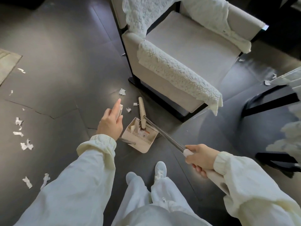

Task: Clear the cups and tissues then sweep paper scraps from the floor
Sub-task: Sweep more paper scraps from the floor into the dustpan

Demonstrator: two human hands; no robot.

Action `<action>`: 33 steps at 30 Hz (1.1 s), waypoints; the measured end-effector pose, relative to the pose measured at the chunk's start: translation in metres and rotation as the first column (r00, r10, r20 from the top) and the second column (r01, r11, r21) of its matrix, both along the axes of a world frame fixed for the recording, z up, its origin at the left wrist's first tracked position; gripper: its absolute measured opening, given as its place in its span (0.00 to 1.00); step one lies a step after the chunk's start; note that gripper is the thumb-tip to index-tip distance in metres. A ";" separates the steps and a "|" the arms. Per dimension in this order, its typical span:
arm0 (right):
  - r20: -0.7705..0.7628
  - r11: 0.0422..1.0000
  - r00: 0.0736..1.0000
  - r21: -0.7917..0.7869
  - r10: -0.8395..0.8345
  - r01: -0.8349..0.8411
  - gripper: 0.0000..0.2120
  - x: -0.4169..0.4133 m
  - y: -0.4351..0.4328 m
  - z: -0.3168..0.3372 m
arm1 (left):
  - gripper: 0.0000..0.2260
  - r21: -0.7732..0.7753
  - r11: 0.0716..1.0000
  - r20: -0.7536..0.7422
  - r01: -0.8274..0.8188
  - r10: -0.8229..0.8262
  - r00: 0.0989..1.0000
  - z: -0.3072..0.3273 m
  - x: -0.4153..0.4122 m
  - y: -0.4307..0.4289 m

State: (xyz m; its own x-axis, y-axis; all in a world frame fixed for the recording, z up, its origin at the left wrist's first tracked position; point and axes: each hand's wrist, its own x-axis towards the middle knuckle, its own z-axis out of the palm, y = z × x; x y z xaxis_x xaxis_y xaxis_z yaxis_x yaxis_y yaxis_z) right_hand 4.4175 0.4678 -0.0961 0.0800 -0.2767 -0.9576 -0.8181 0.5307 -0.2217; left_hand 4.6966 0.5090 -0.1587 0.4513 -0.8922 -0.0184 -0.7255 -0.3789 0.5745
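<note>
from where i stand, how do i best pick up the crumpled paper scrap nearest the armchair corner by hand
Pinch the crumpled scrap across its raised folds, coming straight down from above. It lies loose on the floor, apart from the armchair base and the broom head, so fingers can close from either side.

You're dressed in pale cream throughout: puffy jacket sleeves [91, 168] with gathered elastic cuffs [104, 141], loose matching trousers [164, 203] — and white sneakers [160, 168].
</note>
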 end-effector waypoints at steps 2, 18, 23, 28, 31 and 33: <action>0.004 0.998 1.000 -0.069 0.013 -0.012 0.19 0.013 0.002 -0.003 | 0.27 0.004 1.000 -0.010 -0.011 0.011 1.000 0.001 0.002 -0.001; -0.215 0.918 0.949 -0.276 0.230 -0.285 0.13 0.142 -0.057 -0.072 | 0.27 -0.109 0.961 -0.034 -0.255 0.253 0.967 -0.010 0.098 0.039; -0.232 0.877 0.897 -0.224 0.375 -0.425 0.16 0.175 -0.048 -0.078 | 0.27 -0.073 0.905 -0.045 -0.419 0.417 0.908 -0.015 0.127 -0.011; -0.187 0.852 0.857 -0.130 0.481 -0.507 0.20 0.190 -0.029 -0.077 | 0.28 -0.051 0.938 -0.044 -0.343 0.341 0.939 -0.012 0.137 -0.038; -0.168 0.820 0.822 -0.098 0.545 -0.564 0.21 0.194 -0.033 -0.064 | 0.28 -0.051 0.948 -0.018 -0.314 0.313 0.950 -0.012 0.142 -0.034; -0.133 0.819 0.825 -0.111 0.549 -0.563 0.22 0.195 -0.040 -0.052 | 0.28 -0.048 0.948 -0.011 -0.314 0.314 0.949 -0.012 0.145 -0.030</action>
